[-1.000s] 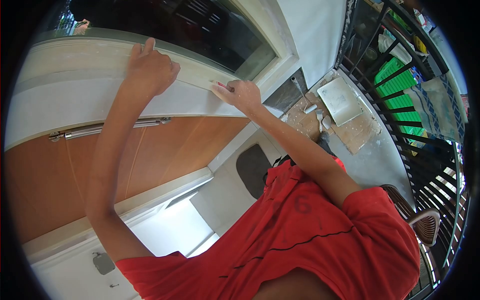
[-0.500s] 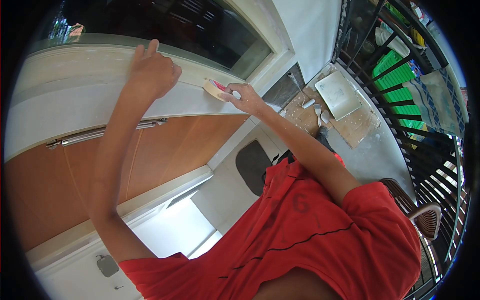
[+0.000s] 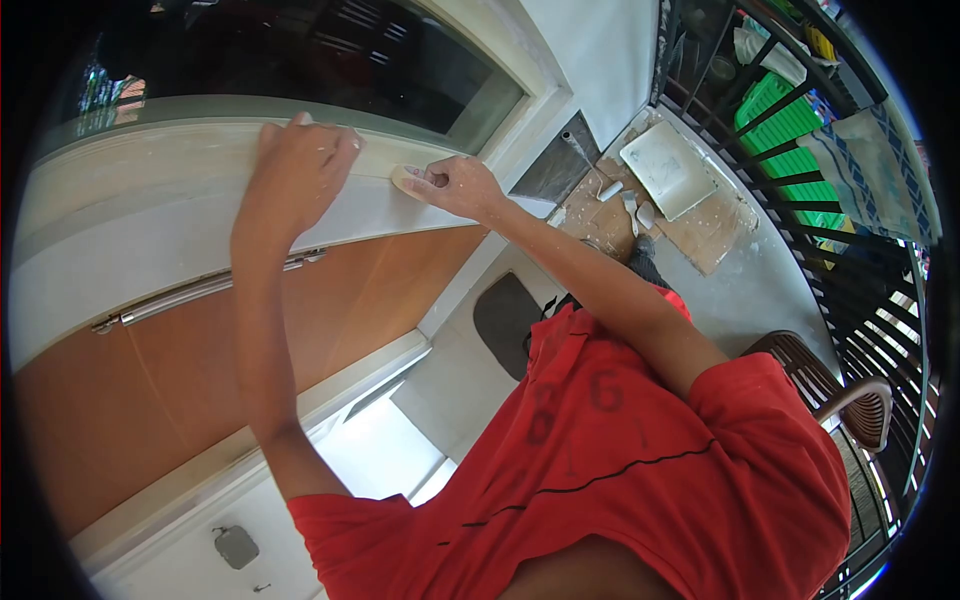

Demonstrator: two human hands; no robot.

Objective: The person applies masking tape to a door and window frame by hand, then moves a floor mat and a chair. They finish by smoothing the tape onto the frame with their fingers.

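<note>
My left hand [image 3: 305, 170] rests on the pale window frame [image 3: 190, 150], at the lower edge of the dark glass [image 3: 330, 70], with its fingers bent against the frame. To its right, my right hand [image 3: 458, 187] is closed round a roll of masking tape [image 3: 409, 182], held close to the same frame. Most of the roll's label is hidden by the fingers. Whether a strip of tape runs between the two hands is too faint to tell.
Below the frame is an orange-brown door [image 3: 250, 340] with a metal closer [image 3: 175, 298]. A white tray [image 3: 670, 170], a roller [image 3: 610, 191] and scrapers lie on stained board [image 3: 710, 235]. A brown chair [image 3: 855, 405] stands near the black railing [image 3: 810, 225].
My left hand has turned and its raised fingers have come down onto the frame. My right hand has shifted slightly left with the tape roll, whose red label is now covered.
</note>
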